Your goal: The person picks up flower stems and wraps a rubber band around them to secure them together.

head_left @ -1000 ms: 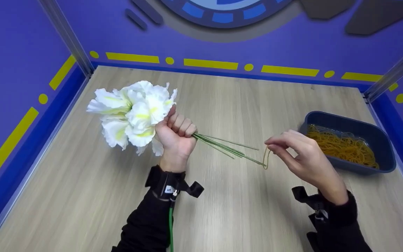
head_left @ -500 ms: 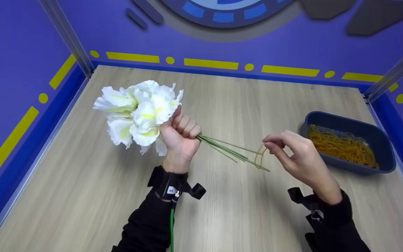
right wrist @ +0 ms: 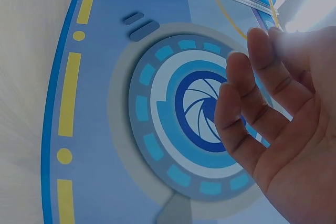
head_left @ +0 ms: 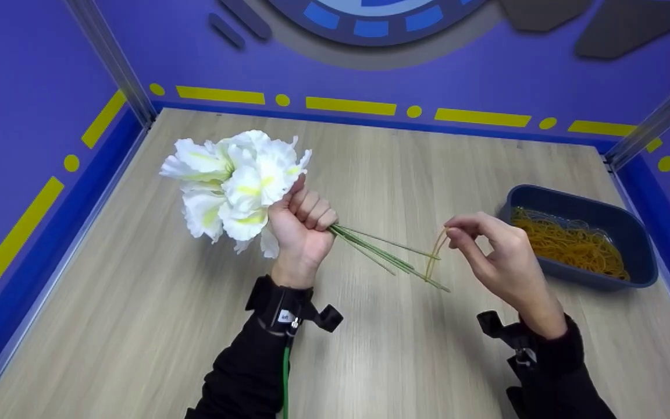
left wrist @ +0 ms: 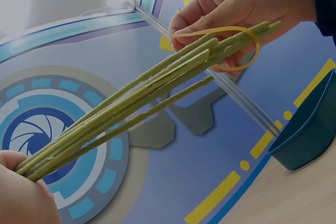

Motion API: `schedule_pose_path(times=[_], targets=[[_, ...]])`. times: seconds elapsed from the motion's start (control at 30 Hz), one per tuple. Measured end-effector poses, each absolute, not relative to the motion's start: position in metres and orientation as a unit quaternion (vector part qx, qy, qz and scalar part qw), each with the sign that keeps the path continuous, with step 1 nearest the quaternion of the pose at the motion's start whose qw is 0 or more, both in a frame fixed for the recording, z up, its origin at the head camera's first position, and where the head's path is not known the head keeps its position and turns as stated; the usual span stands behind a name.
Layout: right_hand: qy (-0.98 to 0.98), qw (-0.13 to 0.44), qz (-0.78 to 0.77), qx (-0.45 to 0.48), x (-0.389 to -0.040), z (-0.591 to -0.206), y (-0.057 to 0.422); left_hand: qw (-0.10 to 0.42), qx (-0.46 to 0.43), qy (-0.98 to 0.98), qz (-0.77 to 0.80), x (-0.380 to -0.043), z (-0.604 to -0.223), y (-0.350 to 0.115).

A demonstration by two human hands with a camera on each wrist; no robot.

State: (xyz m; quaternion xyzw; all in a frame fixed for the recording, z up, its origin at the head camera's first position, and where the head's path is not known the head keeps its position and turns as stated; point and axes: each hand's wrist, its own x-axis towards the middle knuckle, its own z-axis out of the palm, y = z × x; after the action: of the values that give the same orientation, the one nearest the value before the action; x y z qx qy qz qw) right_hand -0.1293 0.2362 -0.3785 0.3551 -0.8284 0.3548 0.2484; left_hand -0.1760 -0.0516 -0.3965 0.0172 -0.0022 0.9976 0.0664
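My left hand [head_left: 303,235] grips a bunch of white artificial flowers [head_left: 248,186] just below the blooms. Their green stems [head_left: 373,250] point right, with uneven ends. A yellow rubber band [head_left: 428,269] hangs from my right hand [head_left: 501,259], pinched between thumb and forefinger. In the left wrist view the rubber band [left wrist: 256,51] loops round stem ends near their tips; whether it encircles every stem I cannot tell, and one shorter stem [left wrist: 157,106] appears outside it. The right wrist view shows the other fingers [right wrist: 239,111] loosely bent, with the pinch partly hidden.
A dark blue bin [head_left: 576,277] of loose yellow rubber bands [head_left: 573,247] stands right of my right hand on the wooden table [head_left: 381,355]. Blue panels [head_left: 358,81] enclose the back and sides. A green cable [head_left: 284,372] runs along my left sleeve.
The flowers and left hand have shifted slightly right. The rubber band has passed farther along the stems, away from their tips, and the right hand has drawn it taut.
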Motion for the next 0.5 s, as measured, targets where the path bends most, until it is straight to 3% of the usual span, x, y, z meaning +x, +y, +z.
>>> schedule_pose_path(times=[0.3, 0.5], targets=[[-0.812, 0.250, 0.378, 0.367, -0.131, -0.383, 0.226, 0.079, 0.016, 0.009, 0.997, -0.175, -0.397, -0.048], [-0.815, 0.248, 0.389, 0.351, -0.131, -0.385, 0.225, 0.116, 0.020, 0.033, 0.992, -0.173, -0.397, -0.043]])
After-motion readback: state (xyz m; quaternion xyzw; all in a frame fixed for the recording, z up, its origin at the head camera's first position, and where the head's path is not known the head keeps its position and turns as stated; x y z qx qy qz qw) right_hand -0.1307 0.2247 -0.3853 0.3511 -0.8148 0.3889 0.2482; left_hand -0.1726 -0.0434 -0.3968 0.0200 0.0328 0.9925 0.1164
